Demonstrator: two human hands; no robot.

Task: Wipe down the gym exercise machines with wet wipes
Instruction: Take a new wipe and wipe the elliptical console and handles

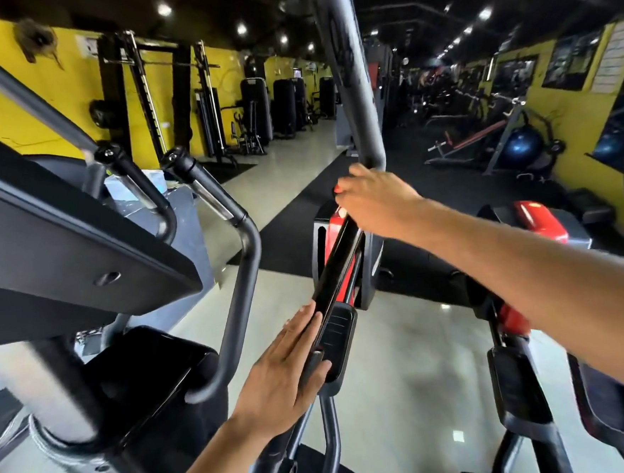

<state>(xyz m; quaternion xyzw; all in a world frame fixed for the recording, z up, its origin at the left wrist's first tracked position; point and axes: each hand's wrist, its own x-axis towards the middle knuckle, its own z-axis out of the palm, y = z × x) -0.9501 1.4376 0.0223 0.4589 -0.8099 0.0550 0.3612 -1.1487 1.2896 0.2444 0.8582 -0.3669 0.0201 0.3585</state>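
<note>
On my far left is the dark console panel [64,253] of the machine beside me, with two black-capped handles [187,163] rising behind it and a curved grey rail [241,296] bending down along its right side. Just right of that rail, my left hand [280,379] lies flat and released, fingers straight and together, pressed against the side of the glossy black bar [336,268] of the exercise machine I am at; my thumb rests by the black foot pedal [338,345] under it. The bar slopes up and away toward the machine's red and black housing [330,231]. Above it, my right hand [371,202] is curled at the bottom end of the tall grey upright pole [351,85], closed around where pole and bar meet. I cannot tell whether a wipe is inside that hand; none shows. Farther right stands a second red-topped machine [534,220], and beyond it a blue ball [526,147] by the yellow wall [582,114].
</note>
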